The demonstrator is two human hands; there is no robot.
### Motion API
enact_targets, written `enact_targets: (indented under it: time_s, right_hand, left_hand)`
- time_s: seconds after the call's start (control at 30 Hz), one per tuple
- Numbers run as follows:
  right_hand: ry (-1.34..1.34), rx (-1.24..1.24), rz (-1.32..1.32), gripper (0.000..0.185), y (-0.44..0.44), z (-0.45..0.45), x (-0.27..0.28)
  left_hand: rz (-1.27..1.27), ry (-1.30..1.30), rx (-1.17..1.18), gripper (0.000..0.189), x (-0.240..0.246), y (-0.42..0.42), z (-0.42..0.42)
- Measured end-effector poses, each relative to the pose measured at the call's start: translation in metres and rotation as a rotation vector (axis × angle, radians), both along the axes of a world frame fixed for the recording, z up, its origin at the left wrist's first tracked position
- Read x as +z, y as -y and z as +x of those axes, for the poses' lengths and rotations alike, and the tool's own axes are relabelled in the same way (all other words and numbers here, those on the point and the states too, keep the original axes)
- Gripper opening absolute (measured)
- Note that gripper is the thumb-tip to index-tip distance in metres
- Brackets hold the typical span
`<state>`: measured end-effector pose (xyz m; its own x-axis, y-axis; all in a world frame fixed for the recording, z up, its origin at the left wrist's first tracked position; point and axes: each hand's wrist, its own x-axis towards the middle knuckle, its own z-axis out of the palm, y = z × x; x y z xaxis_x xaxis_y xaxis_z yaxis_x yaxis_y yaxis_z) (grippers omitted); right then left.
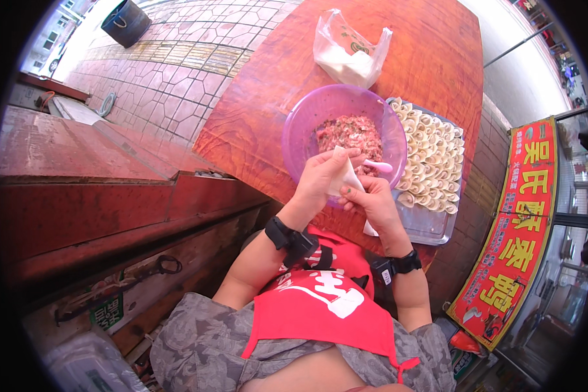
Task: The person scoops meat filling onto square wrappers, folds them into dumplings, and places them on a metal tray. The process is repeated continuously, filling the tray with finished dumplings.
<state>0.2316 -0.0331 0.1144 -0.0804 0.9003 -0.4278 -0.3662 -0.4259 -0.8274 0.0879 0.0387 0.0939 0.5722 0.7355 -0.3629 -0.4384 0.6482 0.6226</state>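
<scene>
A folded dumpling wrapper point(346, 179) is held between both hands over the near rim of a purple plastic bowl point(301, 122). My left hand point(323, 171) grips its upper left side, and my right hand point(370, 196) pinches its lower right side with thumb and fingers. Minced meat filling point(350, 134) lies in the bowl, with a pink spoon point(379, 166) resting in it. Right of the bowl, a metal tray point(426, 228) bears rows of wrapped wontons point(431, 154). Behind the bowl stands a plastic bag point(348, 59) with white contents, perhaps wrappers.
The wooden table point(421, 39) carries all of this. A white piece point(370, 229) lies near its front edge, by my right wrist. A red ledge point(93, 206) runs along the left. A dark bucket point(126, 23) stands on the paving, and a red signboard point(512, 230) is at the right.
</scene>
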Motion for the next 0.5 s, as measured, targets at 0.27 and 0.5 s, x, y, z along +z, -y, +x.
enact_targets:
  time_s: [0.27, 0.5]
  right_hand:
    - [0.031, -0.042, 0.019, 0.015, -0.001, -0.003, -0.002]
    - [-0.042, -0.033, -0.026, 0.019, -0.001, -0.006, -0.005]
  left_hand:
    - [0.053, 0.381, -0.249, 0.081, -0.006, 0.01, -0.022]
    - [-0.114, 0.32, -0.15, 0.065, -0.003, 0.013, -0.027]
